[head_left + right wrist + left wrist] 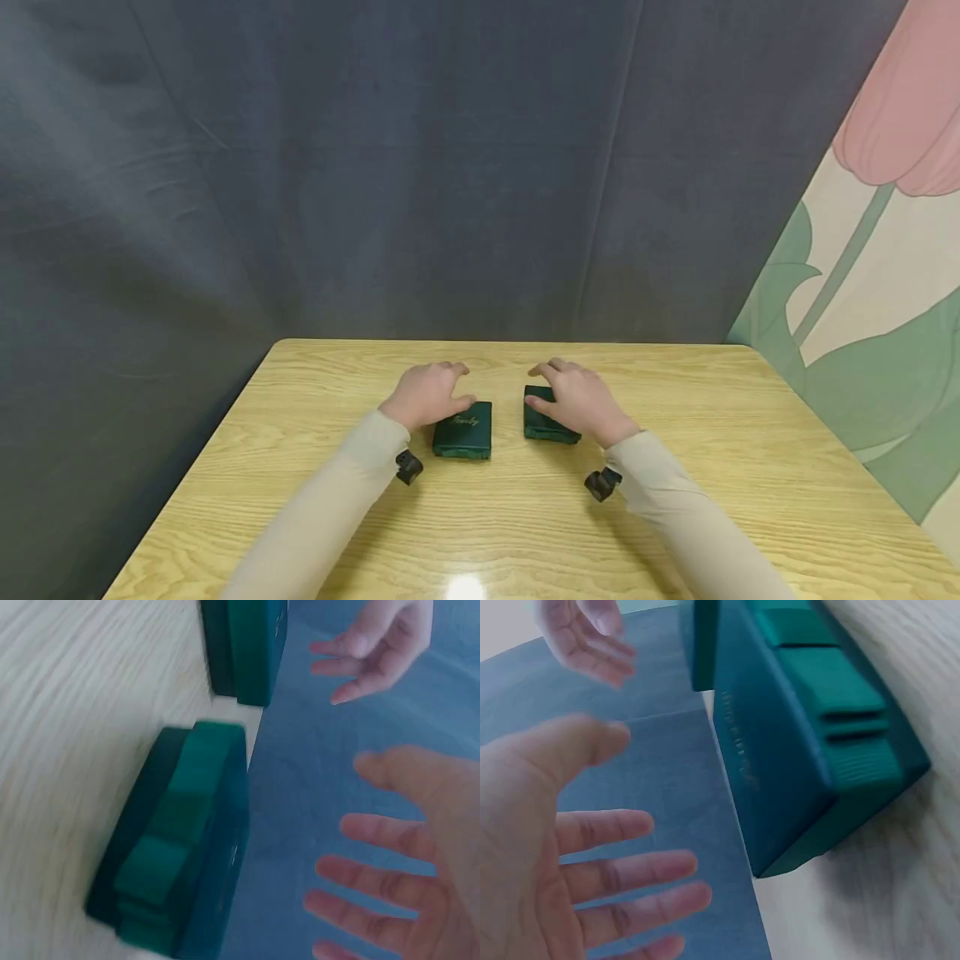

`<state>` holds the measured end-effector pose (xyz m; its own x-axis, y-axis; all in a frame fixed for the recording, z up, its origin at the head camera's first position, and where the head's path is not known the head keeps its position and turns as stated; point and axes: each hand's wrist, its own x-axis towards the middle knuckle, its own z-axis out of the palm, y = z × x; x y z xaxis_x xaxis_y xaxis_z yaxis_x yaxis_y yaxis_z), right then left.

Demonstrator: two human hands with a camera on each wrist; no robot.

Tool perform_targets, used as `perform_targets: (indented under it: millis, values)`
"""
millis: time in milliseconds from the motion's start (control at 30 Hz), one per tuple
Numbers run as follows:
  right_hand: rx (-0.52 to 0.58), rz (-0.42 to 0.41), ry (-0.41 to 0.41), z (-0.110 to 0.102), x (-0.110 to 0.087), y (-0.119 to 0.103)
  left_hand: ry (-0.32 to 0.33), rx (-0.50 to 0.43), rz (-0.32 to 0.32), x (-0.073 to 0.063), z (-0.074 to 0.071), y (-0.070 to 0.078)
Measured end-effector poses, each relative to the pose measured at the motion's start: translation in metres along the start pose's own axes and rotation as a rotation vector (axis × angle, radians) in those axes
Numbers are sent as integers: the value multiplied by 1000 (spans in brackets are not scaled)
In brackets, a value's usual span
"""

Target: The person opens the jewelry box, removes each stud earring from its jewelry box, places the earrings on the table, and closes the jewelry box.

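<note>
Two dark green cases with front latches lie flat on the table, side by side with a gap between them. The left case [462, 433] bears gold lettering on its lid; my left hand [429, 395] hovers over its upper left corner. In the left wrist view that hand's fingers [630, 870] are spread and apart from the case [780, 750]. Over the right case [542, 423] is my right hand [581, 400], hiding part of its lid. The right wrist view shows the fingers [375, 892] extended, with space between them and the case [176, 847]. Neither hand holds anything.
The light wood table [315, 467] reaches back to a dark blue-grey curtain [450, 183]. A wall with a painted pink tulip [907, 125] stands at the right. Each wrist carries a small black camera [408, 467].
</note>
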<state>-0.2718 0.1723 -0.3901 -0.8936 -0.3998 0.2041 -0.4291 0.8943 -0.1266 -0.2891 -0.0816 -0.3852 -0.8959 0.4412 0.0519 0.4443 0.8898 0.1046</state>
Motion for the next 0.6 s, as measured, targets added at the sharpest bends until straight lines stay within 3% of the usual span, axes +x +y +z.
perform_targets:
  millis: [233, 333, 433, 600]
  values:
    - [341, 56, -26, -1, 8, -26, 76, -147, -1, -7, -14, -10]
    - [467, 63, -63, 2, 11, -36, 78, -214, 7, -12, -19, -15]
    - [546, 63, -122, 6, 12, -46, 6, -310, 28, -17, -18, -22]
    - [576, 80, -240, 16, 15, -59, -188, -478, 56, -25, -5, -36]
